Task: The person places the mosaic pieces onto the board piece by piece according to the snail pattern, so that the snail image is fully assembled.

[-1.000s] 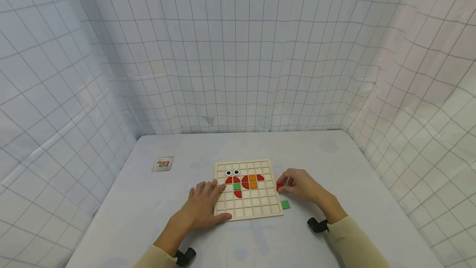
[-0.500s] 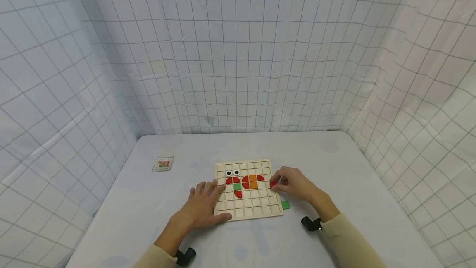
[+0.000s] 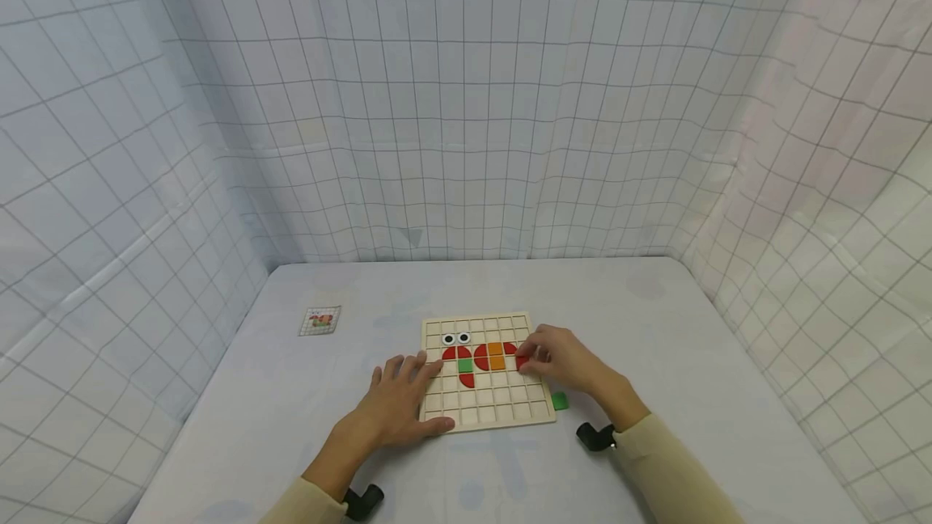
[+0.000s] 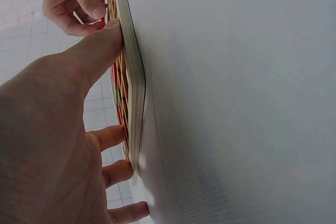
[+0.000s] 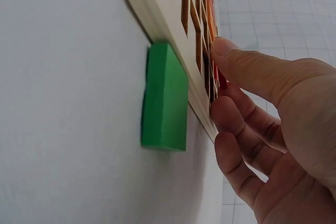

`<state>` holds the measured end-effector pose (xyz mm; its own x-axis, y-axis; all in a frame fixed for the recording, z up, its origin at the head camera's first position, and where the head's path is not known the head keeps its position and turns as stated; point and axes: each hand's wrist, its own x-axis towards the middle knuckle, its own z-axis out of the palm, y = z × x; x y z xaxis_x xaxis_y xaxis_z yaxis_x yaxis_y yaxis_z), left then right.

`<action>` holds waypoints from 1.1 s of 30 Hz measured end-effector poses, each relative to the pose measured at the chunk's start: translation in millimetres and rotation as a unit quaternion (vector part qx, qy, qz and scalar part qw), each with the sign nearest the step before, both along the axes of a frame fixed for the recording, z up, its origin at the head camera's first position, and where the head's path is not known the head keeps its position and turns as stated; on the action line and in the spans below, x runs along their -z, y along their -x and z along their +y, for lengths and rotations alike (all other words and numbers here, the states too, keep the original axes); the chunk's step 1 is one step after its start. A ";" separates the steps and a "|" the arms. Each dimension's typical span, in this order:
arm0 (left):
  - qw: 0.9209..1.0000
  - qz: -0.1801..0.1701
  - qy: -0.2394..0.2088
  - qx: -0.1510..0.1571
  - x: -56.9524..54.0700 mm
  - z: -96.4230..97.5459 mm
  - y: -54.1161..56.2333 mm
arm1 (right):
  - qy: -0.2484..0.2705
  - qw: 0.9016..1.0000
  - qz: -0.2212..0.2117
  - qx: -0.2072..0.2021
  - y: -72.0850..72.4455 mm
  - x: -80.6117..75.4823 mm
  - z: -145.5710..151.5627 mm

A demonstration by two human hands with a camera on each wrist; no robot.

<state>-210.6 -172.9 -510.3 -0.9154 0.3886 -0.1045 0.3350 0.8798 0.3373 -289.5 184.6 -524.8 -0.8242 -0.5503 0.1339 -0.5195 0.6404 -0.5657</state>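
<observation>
A wooden grid board [image 3: 502, 411] lies on the table, with red quarter-round tiles, orange squares, a green square and two eye tiles set in its cells. My left hand [image 3: 396, 404] rests spread over the board's left edge, thumb and some fingers touching it. With thumb and fingers, my right hand [image 3: 564, 358] pinches a red tile [image 3: 522, 363] over the board's right part, beside the orange squares. The tile's exact shape is mostly covered by the fingers. A green square tile [image 5: 167, 100] lies on the table against the board's right edge, below the right hand.
A small picture card [image 3: 319, 320] with a grid and a coloured figure lies at the table's back left. White grid-patterned cloth [image 3: 473, 144] hangs around the back and sides of the white table [image 3: 655, 306].
My right hand has moved left with the red tile, from beside the board's right edge to over its right-hand cells. The left hand has stayed in place.
</observation>
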 end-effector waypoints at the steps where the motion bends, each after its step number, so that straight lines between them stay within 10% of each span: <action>1: 1.000 0.000 0.000 0.000 -0.1 0.1 -0.3 | 0.000 1.000 -0.001 0.000 -0.1 0.4 -1.2; 33: 1.000 0.002 -0.001 -0.001 -1.6 1.0 -1.7 | 0.008 1.000 -0.013 0.009 1.2 -1.3 -13.1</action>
<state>-208.9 -171.9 -508.7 -0.9169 0.3864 -0.1000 0.3342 0.8802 0.3369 -290.7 171.5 -523.5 -0.8374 -0.5328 0.1216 -0.4930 0.6404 -0.5889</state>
